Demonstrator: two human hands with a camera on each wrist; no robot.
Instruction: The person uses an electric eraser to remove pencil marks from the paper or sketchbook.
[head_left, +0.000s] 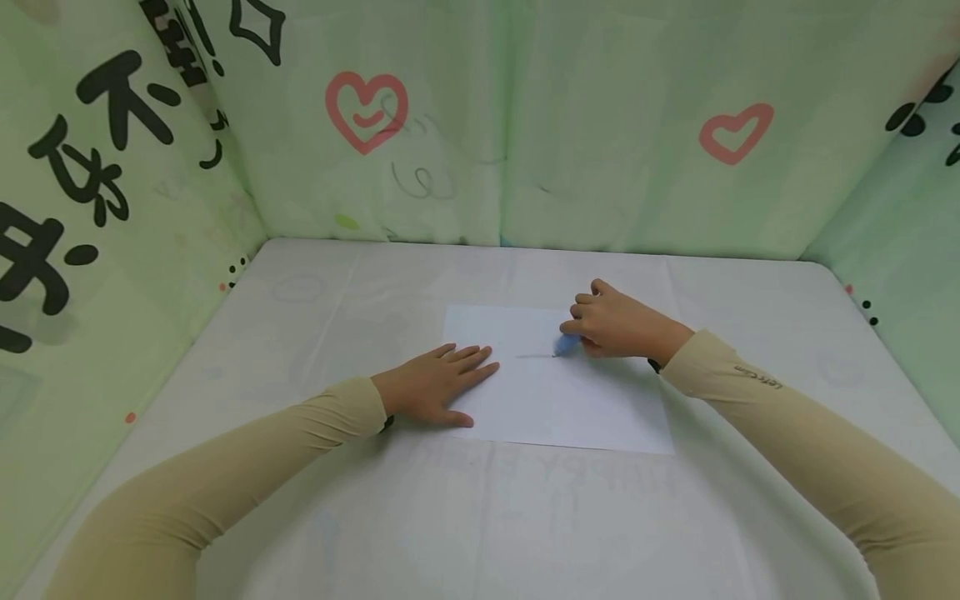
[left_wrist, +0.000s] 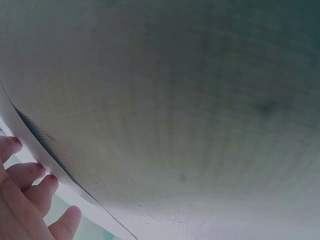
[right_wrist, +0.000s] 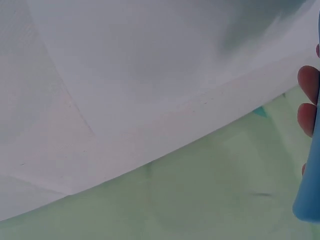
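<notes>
A sheet of white paper (head_left: 517,412) lies on the white-covered table. Spread fingers of my left hand (head_left: 435,387) rest on the sheet's left side; some fingers also show at the lower left of the left wrist view (left_wrist: 22,195). My right hand (head_left: 618,323), over the right half of the paper, grips a thick blue pen (head_left: 566,344) whose fine tip meets the sheet. From that tip a thin, faint line (head_left: 532,357) runs leftward. The right wrist view shows the pen's rounded blue body (right_wrist: 310,185) with fingertips behind it; most of that hand is out of frame.
The table (head_left: 420,517) has a pale, creased cover. Green fabric walls (head_left: 600,192) with hearts and black characters enclose its back and both sides. A red smiling heart (head_left: 367,146) is on the back wall. Shadows of both arms fall across the cover.
</notes>
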